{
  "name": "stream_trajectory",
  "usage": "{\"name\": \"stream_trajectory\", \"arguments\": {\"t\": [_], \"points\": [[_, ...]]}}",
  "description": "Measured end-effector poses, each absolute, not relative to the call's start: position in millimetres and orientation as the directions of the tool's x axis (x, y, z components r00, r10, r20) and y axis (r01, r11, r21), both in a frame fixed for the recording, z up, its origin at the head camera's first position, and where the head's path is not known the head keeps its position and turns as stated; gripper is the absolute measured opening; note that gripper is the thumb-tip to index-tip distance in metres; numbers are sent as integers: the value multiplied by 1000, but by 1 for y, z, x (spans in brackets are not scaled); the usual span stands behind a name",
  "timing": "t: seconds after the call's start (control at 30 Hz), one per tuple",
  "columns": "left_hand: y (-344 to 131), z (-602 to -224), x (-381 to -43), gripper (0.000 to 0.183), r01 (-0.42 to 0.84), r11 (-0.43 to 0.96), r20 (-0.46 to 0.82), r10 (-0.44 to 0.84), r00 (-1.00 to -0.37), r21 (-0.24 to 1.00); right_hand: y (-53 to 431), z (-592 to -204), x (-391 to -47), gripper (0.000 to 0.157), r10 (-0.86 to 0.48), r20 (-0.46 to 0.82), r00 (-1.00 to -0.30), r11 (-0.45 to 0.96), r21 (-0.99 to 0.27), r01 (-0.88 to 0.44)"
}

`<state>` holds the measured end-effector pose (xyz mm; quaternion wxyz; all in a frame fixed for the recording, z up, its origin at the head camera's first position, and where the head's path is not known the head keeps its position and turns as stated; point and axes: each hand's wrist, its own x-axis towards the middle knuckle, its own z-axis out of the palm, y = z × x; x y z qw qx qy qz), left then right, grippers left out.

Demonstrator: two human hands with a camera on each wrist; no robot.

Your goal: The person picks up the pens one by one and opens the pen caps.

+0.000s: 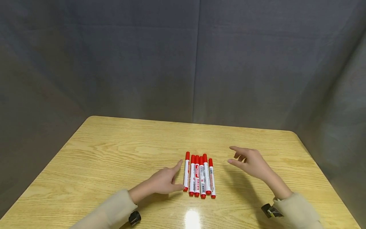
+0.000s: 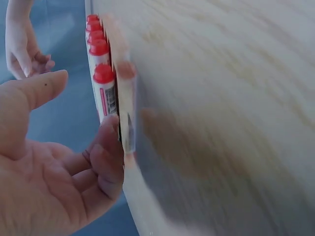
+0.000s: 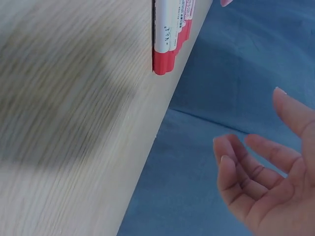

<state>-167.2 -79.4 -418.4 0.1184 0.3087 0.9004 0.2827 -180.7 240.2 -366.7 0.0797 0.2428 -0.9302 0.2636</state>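
Observation:
Several white whiteboard markers with red caps and red ends lie side by side on the wooden table, in front of the person. My left hand [image 1: 165,180] is beside the leftmost marker [image 1: 186,171], thumb and fingers spread apart. In the left wrist view, its lower fingers [image 2: 106,164] are close against that marker [image 2: 107,96]; whether they touch it is hard to tell. To the right of the row, my right hand [image 1: 253,161] hovers over the table with loosely bent fingers and nothing in them. The rightmost marker [image 1: 212,178] is the nearest to it.
The wooden table [image 1: 120,152] has rounded far corners. A dark grey cloth [image 1: 143,70] hangs behind it and along both sides. Dark wrist devices show below the left cuff [image 1: 135,218] and by the right cuff [image 1: 270,210].

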Motion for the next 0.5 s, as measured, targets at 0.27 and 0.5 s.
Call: {"name": "stream_trajectory", "arguments": {"t": [0.27,0.5], "points": [[-68,-420,-166,90,454,662,-101,623,-776,597,231,-370,-198,43,-436,181,-882,709,-535,-460],[-61,-422,-169,88,456,690,-119,613,-781,562,221,-374,-212,43,-444,132,-886,694,-575,-434]]}}
